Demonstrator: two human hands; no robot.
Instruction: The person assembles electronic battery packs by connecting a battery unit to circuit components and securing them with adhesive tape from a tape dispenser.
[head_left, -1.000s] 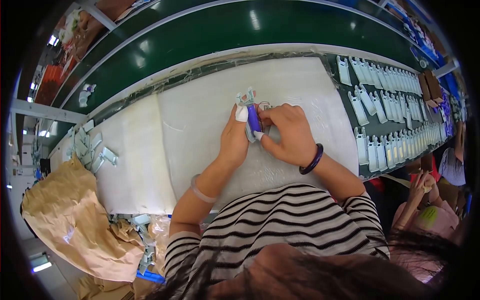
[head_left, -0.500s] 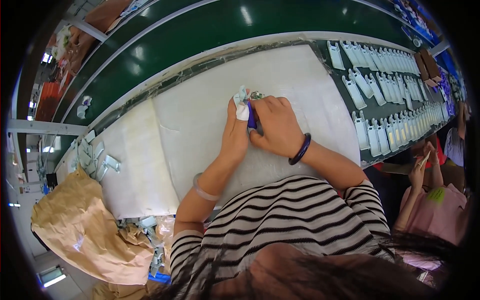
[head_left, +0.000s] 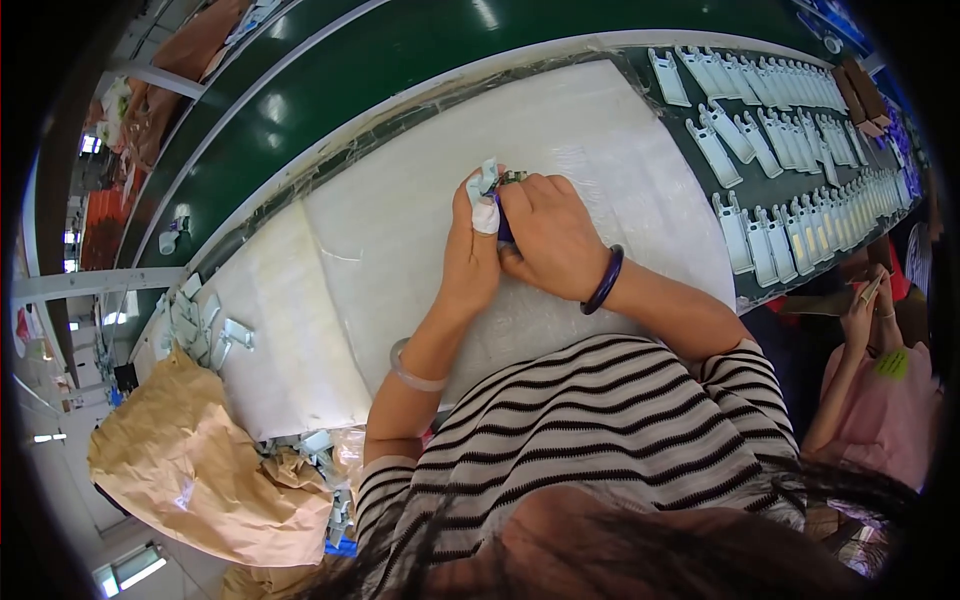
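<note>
Over the padded white work surface (head_left: 420, 200), my two hands meet. My left hand (head_left: 468, 262) is closed around a pale mint plastic part (head_left: 487, 178), whose tip sticks up past the fingers. A white wrap (head_left: 485, 216) covers the left thumb. Curled against it, my right hand (head_left: 555, 235) grips a purple piece (head_left: 504, 226), mostly hidden between the hands. Beyond the right fingers a small green piece with fine detail, like a circuit board (head_left: 513, 177), peeks out; which hand bears it I cannot tell.
Rows of pale mint plastic housings (head_left: 790, 235) lie on the dark table at the right, beside brown boxes (head_left: 862, 95). Loose pale parts (head_left: 190, 320) are heaped at left near brown paper (head_left: 190, 450). A green conveyor belt (head_left: 420, 50) runs behind. A co-worker in pink (head_left: 880, 410) sits at right.
The view has shifted slightly. My right fingers have closed in toward my left hand, covering more of the purple piece. Both hands keep their hold.
</note>
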